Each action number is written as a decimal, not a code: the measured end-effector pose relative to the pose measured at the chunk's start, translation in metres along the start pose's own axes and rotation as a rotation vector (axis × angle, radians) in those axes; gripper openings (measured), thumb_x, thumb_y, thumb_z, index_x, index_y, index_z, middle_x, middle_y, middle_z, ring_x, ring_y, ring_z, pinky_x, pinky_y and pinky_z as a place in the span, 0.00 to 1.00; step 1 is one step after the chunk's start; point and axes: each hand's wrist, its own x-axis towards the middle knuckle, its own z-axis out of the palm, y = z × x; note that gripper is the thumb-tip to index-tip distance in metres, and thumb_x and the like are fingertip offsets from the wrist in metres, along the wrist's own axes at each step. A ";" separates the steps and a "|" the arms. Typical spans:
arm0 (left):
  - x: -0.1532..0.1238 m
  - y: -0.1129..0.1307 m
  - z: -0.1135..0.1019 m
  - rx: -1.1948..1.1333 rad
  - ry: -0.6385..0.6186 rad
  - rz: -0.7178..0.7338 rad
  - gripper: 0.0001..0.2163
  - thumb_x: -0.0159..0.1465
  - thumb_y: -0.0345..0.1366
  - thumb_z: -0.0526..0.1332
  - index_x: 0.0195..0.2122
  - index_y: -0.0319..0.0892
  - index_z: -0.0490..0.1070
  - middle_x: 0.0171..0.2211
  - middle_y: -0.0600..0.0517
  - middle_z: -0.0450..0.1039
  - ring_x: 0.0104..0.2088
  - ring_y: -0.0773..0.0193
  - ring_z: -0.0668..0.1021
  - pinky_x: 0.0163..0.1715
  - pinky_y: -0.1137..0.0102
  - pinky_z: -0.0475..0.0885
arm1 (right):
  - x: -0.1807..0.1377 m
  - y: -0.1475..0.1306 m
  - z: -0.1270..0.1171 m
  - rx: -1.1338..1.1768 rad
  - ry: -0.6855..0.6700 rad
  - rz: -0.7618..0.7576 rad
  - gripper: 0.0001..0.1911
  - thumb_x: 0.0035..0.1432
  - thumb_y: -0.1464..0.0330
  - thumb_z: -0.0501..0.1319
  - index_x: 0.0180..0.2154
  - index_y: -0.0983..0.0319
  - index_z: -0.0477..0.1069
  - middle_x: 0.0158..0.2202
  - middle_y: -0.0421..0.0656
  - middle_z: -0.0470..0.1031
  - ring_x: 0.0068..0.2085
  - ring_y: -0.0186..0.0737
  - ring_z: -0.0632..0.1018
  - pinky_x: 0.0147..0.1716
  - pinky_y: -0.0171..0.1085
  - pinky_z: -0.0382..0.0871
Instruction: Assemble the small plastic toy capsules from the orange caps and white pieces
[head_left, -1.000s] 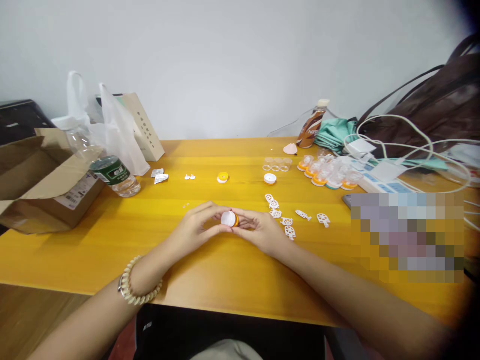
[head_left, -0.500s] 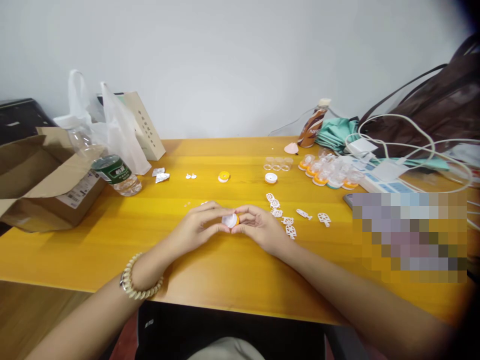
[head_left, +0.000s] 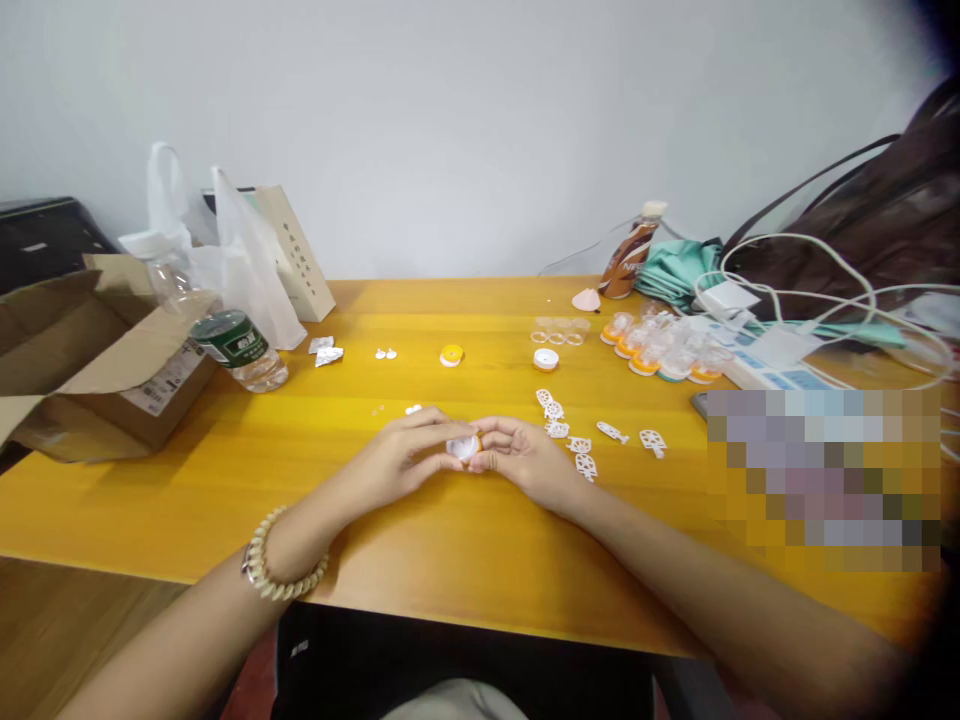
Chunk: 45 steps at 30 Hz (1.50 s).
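Between my two hands, just above the table, is a small round white cup-like part with an orange rim [head_left: 463,448]. Fingers and thumb of my left hand [head_left: 409,455] pinch its left side. My right hand [head_left: 519,460] grips its right side, thumb low and fingers curled behind. Several flat white wheel-shaped plastic pieces [head_left: 556,429] lie right of my right hand. Beyond my hands are a yellow-and-white round part [head_left: 451,355] and a white-and-orange one [head_left: 546,359]. Tiny white discs [head_left: 413,409] sit just past my left hand.
At the left stand an open cardboard box [head_left: 142,390], a tilted water bottle [head_left: 238,345] and a white plastic bag [head_left: 251,270]. Clear-domed parts with orange bases [head_left: 652,345], a brown drink bottle [head_left: 631,255], a power strip [head_left: 757,372] and cables occupy the right.
The round part has tilted a little, so more of its white inside faces me. Both hands keep their hold on it; the whole view has shifted slightly.
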 end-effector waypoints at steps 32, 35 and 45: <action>0.052 0.017 0.017 0.431 -0.181 0.086 0.13 0.66 0.38 0.51 0.49 0.41 0.66 0.45 0.46 0.70 0.45 0.58 0.72 0.47 0.62 0.68 | -0.030 -0.064 -0.101 -1.476 0.225 0.359 0.04 0.47 0.73 0.60 0.29 0.61 0.66 0.29 0.42 0.75 0.29 0.37 0.74 0.24 0.32 0.59; 0.079 0.015 0.037 0.391 -0.225 0.158 0.12 0.66 0.36 0.50 0.47 0.40 0.67 0.43 0.46 0.70 0.42 0.60 0.74 0.45 0.65 0.69 | -0.024 -0.057 -0.098 -1.459 0.205 0.311 0.02 0.51 0.73 0.57 0.30 0.61 0.67 0.30 0.43 0.75 0.29 0.36 0.74 0.26 0.31 0.59; 0.095 0.009 0.064 0.491 -0.179 0.158 0.12 0.66 0.34 0.50 0.36 0.38 0.72 0.34 0.47 0.73 0.34 0.62 0.75 0.34 0.68 0.69 | -0.018 -0.055 -0.086 -1.333 0.296 0.044 0.06 0.55 0.68 0.55 0.29 0.62 0.67 0.27 0.43 0.74 0.27 0.37 0.73 0.26 0.33 0.61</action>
